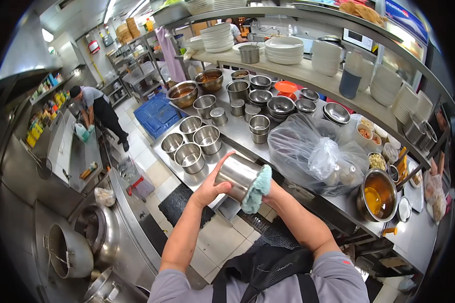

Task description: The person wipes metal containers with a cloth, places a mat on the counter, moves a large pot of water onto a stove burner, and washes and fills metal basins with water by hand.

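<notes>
A round stainless-steel container is held tilted on its side in front of me, above the edge of the steel counter. My left hand grips its base end, thumb along the near side and fingers around the far side. At the other end, a light green cloth covers the rim. My right hand presses that cloth against the container; its fingers are mostly hidden behind the cloth. Close beyond my left hand stand several similar steel containers, the nearest one upright with its mouth up.
On the steel counter are stacked metal bowls, a clear plastic bag and a bowl of yellow liquid. A shelf with white plates runs above. Large pots stand left. A co-worker bends over the opposite counter.
</notes>
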{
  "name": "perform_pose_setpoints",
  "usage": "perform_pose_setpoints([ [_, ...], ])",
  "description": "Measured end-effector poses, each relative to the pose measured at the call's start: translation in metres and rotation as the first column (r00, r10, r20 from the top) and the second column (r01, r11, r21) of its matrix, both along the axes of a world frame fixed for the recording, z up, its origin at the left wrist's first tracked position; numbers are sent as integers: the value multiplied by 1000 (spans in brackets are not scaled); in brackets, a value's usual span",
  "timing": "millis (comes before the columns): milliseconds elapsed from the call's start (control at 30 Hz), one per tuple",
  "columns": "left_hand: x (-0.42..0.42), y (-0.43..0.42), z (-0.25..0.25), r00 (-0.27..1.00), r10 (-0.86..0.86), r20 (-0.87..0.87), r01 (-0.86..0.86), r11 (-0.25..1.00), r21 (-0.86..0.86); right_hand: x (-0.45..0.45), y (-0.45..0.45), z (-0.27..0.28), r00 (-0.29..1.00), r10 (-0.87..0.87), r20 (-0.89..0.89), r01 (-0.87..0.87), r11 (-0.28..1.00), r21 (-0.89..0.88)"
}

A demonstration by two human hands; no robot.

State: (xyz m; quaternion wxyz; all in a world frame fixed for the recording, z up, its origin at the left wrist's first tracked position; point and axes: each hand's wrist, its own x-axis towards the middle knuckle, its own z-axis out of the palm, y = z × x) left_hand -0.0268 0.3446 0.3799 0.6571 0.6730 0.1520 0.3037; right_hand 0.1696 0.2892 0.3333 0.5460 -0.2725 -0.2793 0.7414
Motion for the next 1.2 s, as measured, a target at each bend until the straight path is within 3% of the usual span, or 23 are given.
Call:
perform_pose_setpoints([
  [67,-2,7,3,999,-28,-15,26,987,-156,0,-7,13,789,-313,528,-9,854,520],
  [100,-1,8,5,997,-83,8,83,973,-213,2,-11,26,671,-506,542,-63,689,722],
  [133,5,6,8,996,-85,4,84,973,-216,6,-10,26,672,-506,540,-58,691,720],
  [200,20,0,10,994,-79,-73,43,910,-412,9,-11,23,211,-696,686,-302,621,723],
  [267,31,-1,-2,998,-60,24,65,924,-376,13,-13,32,227,-776,588,-344,501,794],
  [333,39,0,-15,993,-61,99,87,955,-282,11,-18,29,369,-813,451,-96,449,888],
  [400,43,5,-26,986,-44,160,77,975,-210,14,-6,-9,778,-509,369,180,743,645],
  [467,35,10,-43,974,120,194,-25,902,-432,39,-15,-24,981,-162,-103,174,977,122],
  [533,28,21,-46,925,245,290,-40,823,-566,75,-36,-17,925,-260,-278,305,944,130],
  [600,24,16,-47,953,219,208,-24,744,-668,76,-62,24,744,-642,183,558,748,359],
  [633,27,12,-49,958,221,184,-21,692,-722,83,-56,-2,565,-702,433,422,697,580],
  [667,34,7,-50,963,215,161,-14,637,-770,81,-51,-6,275,-785,555,258,616,744],
  [733,53,-5,-58,996,92,17,-42,601,-798,48,-45,4,56,-804,592,39,594,804],
  [800,66,-20,-55,978,141,155,37,610,-791,27,-51,31,-61,-791,609,-138,611,779],
  [867,63,-20,-49,970,140,201,69,630,-773,28,-42,31,-64,-825,561,-171,563,808],
  [933,46,-13,-52,987,-26,160,142,618,-773,26,-40,34,-90,-599,796,-238,789,567],
  [967,50,-19,-41,990,52,128,44,758,-651,25,-34,16,-39,-715,698,-301,675,674],
  [1000,46,-19,-39,990,54,130,44,759,-649,24,-30,-1,50,-653,755,-282,716,638],
  [1067,40,-15,-33,999,-14,-48,-7,914,-405,16,-16,-35,234,-736,635,-287,572,769],
  [1100,37,-13,-36,996,0,-94,-28,957,-288,14,-11,-46,503,-472,724,-254,720,646],
  [1133,31,-15,-33,986,6,-166,-38,982,-185,13,-5,-57,758,-156,633,-203,866,456],
  [1167,23,-17,-27,980,7,-197,-17,999,-50,10,-1,-63,889,50,454,-170,959,228],
  [1200,16,-17,-19,973,12,-230,7,996,85,6,-1,-70,976,212,50,-212,977,-17],
])
